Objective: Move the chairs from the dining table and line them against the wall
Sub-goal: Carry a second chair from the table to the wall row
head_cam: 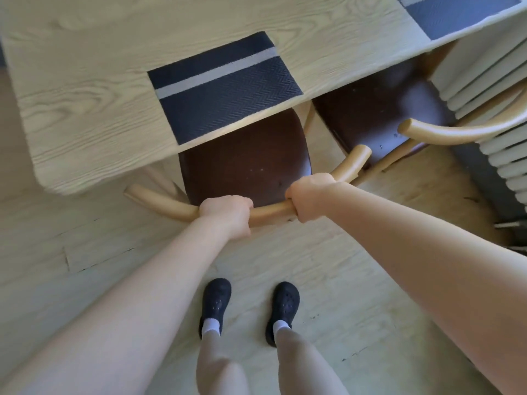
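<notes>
Gripping the curved top rail [268, 213] of the near chair [245, 163] with both hands, I am looking straight down over it. My left hand [228, 213] is wrapped over the rail left of its middle, knuckles up, fingers curled fully round the wood so that the tips are hidden beneath. My right hand [309, 195] is closed the same way on the rail's right part, thumb side toward the centre, with a short bare stretch of rail showing between the two fists. The rail runs on past each hand: a pale end sticks out to the left [151, 196] and another rises to the right, beyond my right fist.

The chair's dark brown seat lies just ahead of my knuckles, its front half tucked under the edge of the dining table [85, 95]. A dark placemat [225, 84] with a pale stripe lies on the tabletop directly above the seat.

A second chair [379, 109] stands just beside the first on the right, its seat also partly under the table and its own curved rail [456, 135] reaching toward a white ribbed radiator [490, 89]. Another placemat [459, 12] lies at the far right corner of the table.

My feet, in black clogs [216, 300], stand on the pale wooden floor [85, 252] behind the chair.
</notes>
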